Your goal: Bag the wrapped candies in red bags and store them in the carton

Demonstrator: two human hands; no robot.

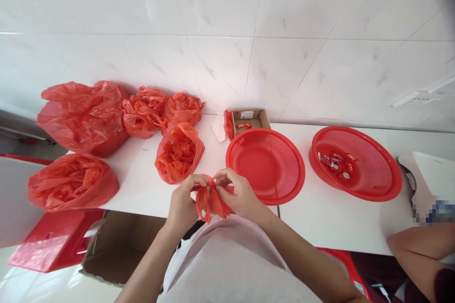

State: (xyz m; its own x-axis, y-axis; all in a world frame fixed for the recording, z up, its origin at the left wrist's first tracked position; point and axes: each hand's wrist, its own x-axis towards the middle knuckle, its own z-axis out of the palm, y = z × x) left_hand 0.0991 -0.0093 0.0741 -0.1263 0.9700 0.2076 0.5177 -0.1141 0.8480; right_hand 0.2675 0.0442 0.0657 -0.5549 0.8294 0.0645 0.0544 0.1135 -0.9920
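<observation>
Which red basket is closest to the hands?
The left basket, beside the right hand, in front of the small cardboard box; the other basket, with packets inside, stands farther right.

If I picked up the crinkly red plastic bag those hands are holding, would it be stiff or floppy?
Probably floppy: the thin red plastic bag bunches into creases, and its loose ends dangle. It may be fairly light, since the left hand and right hand pinch it with just their fingers, but any contents are hidden.
</observation>
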